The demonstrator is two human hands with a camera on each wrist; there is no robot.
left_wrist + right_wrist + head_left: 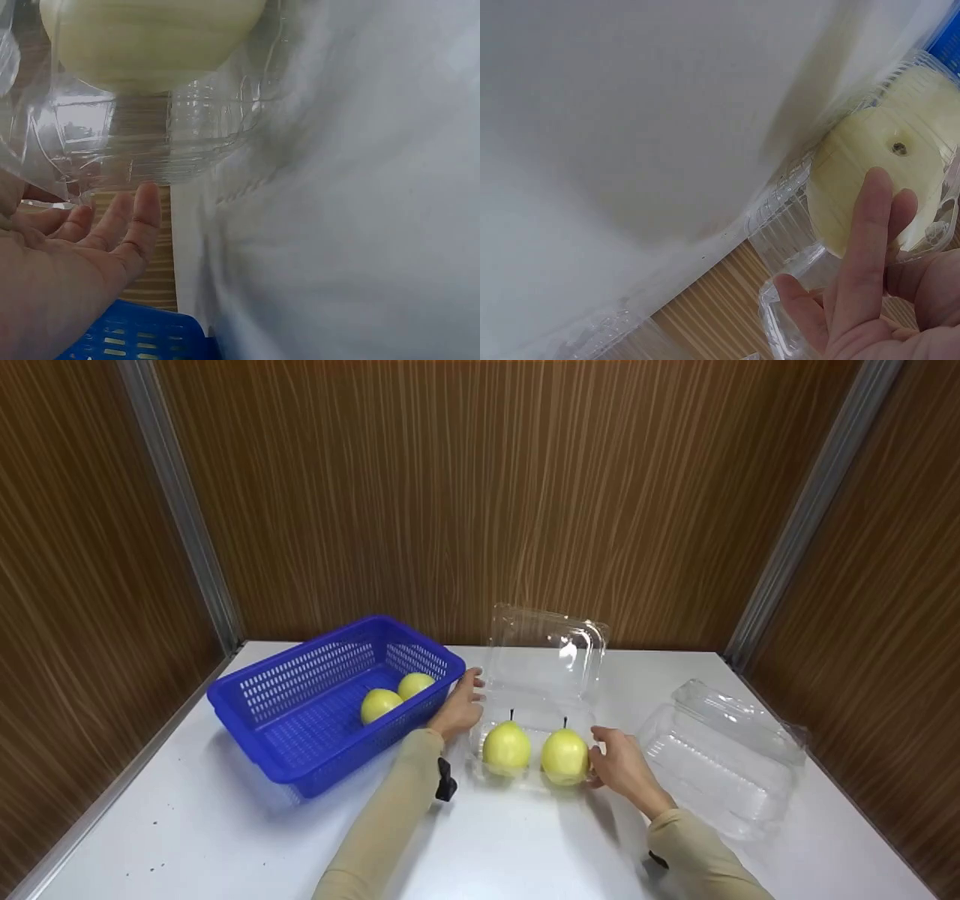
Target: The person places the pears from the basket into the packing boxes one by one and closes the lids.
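Observation:
A clear plastic clamshell container (546, 709) stands on the table with its lid (541, 649) raised at the back. In its base sit two yellow-green pears, a left pear (506, 748) and a right pear (565, 756), stems up. My left hand (459, 709) is at the container's left side, between it and the blue basket; the left wrist view shows its fingers (142, 217) loosely extended beside the plastic wall. At the right side, my right hand (622, 765) has its fingers (866, 240) extended by the wall next to the right pear. Whether they touch it, I cannot tell.
A blue perforated basket (274, 769) stands at the left, holding two more pears (381, 705). Another open clear container (720, 765) lies at the right. Brown wood-patterned panels (480, 495) enclose the white table (517, 847) at the back and sides.

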